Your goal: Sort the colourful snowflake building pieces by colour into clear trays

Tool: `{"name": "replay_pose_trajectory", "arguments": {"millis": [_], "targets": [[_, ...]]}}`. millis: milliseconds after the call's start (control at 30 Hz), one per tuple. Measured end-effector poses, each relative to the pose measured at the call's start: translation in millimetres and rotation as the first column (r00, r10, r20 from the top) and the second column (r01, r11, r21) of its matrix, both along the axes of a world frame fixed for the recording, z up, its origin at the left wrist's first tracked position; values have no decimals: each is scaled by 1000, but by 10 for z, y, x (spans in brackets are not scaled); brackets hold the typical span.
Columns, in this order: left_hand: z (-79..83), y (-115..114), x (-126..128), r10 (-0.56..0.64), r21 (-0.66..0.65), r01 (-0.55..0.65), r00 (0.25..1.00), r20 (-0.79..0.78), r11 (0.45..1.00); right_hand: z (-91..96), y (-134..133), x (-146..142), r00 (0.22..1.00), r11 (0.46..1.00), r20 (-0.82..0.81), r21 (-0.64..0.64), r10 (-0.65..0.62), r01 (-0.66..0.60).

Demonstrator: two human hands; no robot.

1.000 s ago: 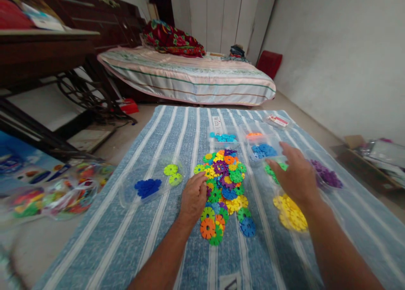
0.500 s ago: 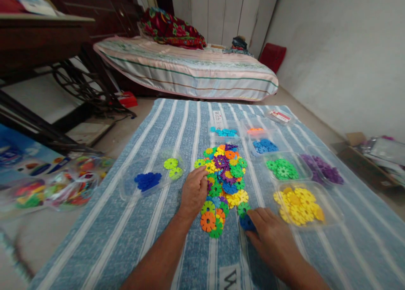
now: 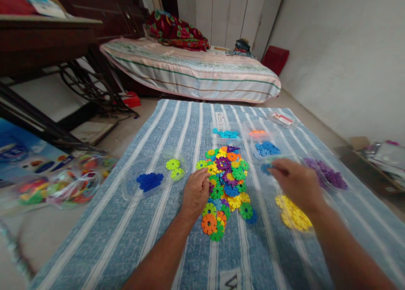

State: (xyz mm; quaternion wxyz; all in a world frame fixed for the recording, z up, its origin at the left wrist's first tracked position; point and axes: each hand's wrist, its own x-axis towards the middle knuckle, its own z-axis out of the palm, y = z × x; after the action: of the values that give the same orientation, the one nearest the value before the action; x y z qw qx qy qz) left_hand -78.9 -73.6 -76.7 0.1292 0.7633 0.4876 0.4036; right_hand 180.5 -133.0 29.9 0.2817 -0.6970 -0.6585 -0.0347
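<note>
A heap of many-coloured snowflake discs (image 3: 226, 180) lies in the middle of a blue striped mat (image 3: 177, 129). My left hand (image 3: 195, 191) rests curled on the heap's left edge, fingers closed on discs there. My right hand (image 3: 295, 181) hovers to the right, above a clear tray, pinching a blue disc (image 3: 265, 168) at its fingertips. Behind it stand clear trays of mid-blue discs (image 3: 266, 148), orange discs (image 3: 257, 134) and light-blue discs (image 3: 226, 134). A tray of yellow discs (image 3: 293, 216) sits under my right forearm, and purple discs (image 3: 329, 175) lie further right.
At left, a clear tray holds dark-blue discs (image 3: 149, 181) and lime discs (image 3: 175, 168). Bags of toy pieces (image 3: 63, 184) lie off the mat's left side. A bed (image 3: 193, 72) stands behind, a dark table frame (image 3: 47, 70) at left, a cardboard box (image 3: 363, 155) at right.
My right hand went down to the heap's near right edge, took a blue disc, and has now risen back to the right trays. My left hand stayed put.
</note>
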Motion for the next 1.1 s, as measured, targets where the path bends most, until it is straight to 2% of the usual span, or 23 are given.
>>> {"name": "replay_pose_trajectory", "arguments": {"millis": [67,133,200,267,367,467,633,933,1033,1100], "targets": [[9,-2,2,1,3,-1,1000,-3,1000,97,172,137,984,972,18,161,-178,173],[14,-2,3,-4,7,4,1000,-6,1000,110,198,156,972,957,30,184,-234,225],[10,-1,3,-6,10,6,1000,-5,1000,31,76,46,988,988,57,65,-144,141],[0,3,4,-3,9,3,1000,0,1000,-111,-135,-146,995,989,95,-150,16,-2],[-18,6,5,4,-2,-4,1000,5,1000,-339,-436,-438,972,903,153,-418,177,-99],[-21,3,3,6,-11,-6,1000,0,1000,-489,-573,-606,966,861,181,-503,186,-72],[-10,1,-3,-1,-12,1,1000,-2,1000,-559,-571,-656,976,867,171,-497,134,-32],[-18,-3,2,5,-18,-5,1000,16,1000,-639,-633,-597,994,902,-61,-418,89,-106],[-13,-8,5,4,-29,-4,1000,15,1000,-601,-647,-562,978,899,-169,-401,119,-178],[-9,-10,8,3,-37,-2,1000,14,999,-519,-630,-477,966,915,-229,-351,122,-199]]}}
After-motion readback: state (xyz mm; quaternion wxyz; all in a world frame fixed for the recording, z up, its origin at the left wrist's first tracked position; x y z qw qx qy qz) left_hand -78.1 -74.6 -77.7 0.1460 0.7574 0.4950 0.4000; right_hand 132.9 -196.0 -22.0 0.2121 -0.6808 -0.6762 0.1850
